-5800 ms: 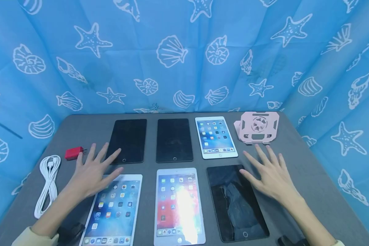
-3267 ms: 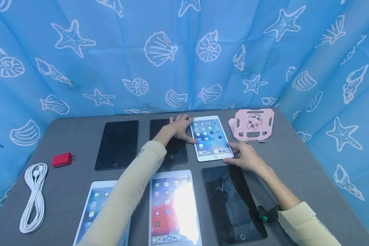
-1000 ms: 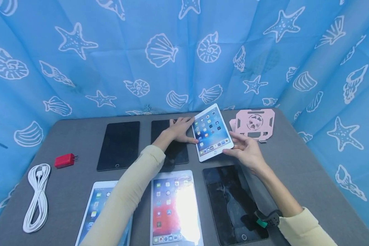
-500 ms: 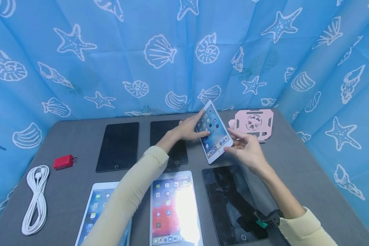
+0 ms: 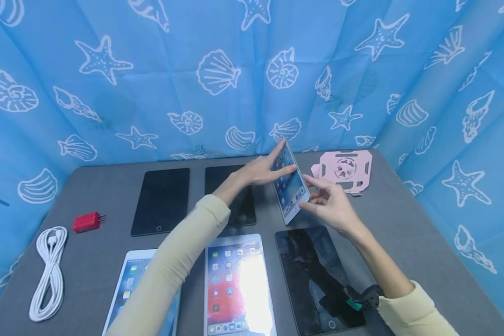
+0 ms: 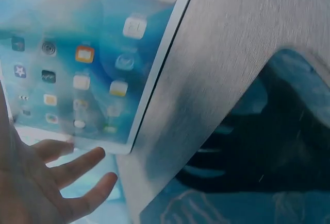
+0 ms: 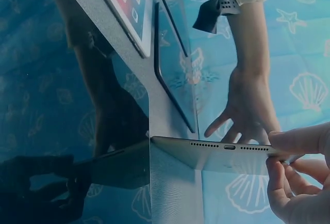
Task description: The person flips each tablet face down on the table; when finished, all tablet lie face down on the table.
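My right hand (image 5: pixel 332 205) pinches the lower right corner of a small white tablet (image 5: pixel 290 189), thumb on the front and fingers behind. In the head view the tablet is tilted up off the table, its lit home screen facing left. My left hand (image 5: pixel 258 170) is spread before the screen, its index finger by the top corner and its thumb crossing the screen. The left wrist view shows the left fingers (image 6: pixel 82 170) straight and apart. In the right wrist view the charging port (image 7: pixel 229 147) shows on the tablet's bottom edge.
Two black tablets (image 5: pixel 161 200) lie at the back. Nearer are a white tablet with a red-blue screen (image 5: pixel 222 280), another black tablet (image 5: pixel 319 280) and a partly covered white one (image 5: pixel 122 284). A pink stand (image 5: pixel 346 170), red charger (image 5: pixel 87 222) and white cable (image 5: pixel 48 275) are also there.
The white tablet lay flat; my right hand has lifted and turned it leftward, nearly on edge. My left hand has slid from its left edge across the screen.
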`<action>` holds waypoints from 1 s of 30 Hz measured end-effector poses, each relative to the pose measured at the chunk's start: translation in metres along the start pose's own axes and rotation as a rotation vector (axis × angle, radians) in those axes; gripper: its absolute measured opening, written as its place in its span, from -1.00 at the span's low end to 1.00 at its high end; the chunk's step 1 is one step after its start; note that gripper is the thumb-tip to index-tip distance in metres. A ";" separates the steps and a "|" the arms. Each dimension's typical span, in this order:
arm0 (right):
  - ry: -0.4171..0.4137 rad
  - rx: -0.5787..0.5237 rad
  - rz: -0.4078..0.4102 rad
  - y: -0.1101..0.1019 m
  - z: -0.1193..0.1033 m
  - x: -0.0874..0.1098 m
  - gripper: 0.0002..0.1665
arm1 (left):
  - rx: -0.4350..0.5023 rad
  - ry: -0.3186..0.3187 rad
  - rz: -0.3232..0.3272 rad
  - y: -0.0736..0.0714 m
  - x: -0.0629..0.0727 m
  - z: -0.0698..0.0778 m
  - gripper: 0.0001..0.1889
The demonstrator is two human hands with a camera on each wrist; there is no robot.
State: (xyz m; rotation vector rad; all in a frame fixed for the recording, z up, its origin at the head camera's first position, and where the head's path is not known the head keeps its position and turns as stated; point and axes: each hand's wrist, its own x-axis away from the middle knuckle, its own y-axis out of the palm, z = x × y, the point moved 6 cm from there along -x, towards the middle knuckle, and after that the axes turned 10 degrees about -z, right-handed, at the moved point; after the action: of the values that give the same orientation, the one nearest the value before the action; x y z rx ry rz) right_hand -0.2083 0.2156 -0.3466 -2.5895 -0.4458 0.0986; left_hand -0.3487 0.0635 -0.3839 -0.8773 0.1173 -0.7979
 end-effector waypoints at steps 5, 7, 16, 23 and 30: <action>-0.004 -0.021 -0.023 0.006 0.000 -0.004 -0.15 | -0.025 -0.035 0.020 -0.016 0.005 -0.006 0.04; -0.011 -0.022 -0.027 0.008 0.000 -0.006 -0.15 | -0.002 -0.026 0.015 -0.021 0.007 -0.009 0.07; -0.016 -0.088 -0.123 0.029 0.010 -0.014 -0.17 | 0.083 0.046 -0.005 -0.035 0.014 -0.019 0.14; 0.058 -0.015 -0.233 0.043 0.029 -0.022 -0.11 | 0.085 0.049 -0.027 -0.042 0.020 -0.026 0.14; 0.101 0.026 -0.325 0.051 0.047 -0.028 -0.05 | 0.117 0.078 -0.032 -0.047 0.028 -0.036 0.14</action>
State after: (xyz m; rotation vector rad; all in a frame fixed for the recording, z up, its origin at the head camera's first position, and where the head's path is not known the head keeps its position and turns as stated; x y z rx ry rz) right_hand -0.2266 0.1865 -0.4132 -2.4475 -0.8121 -0.1373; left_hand -0.3700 0.0038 -0.3675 -0.7392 0.1238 -0.8606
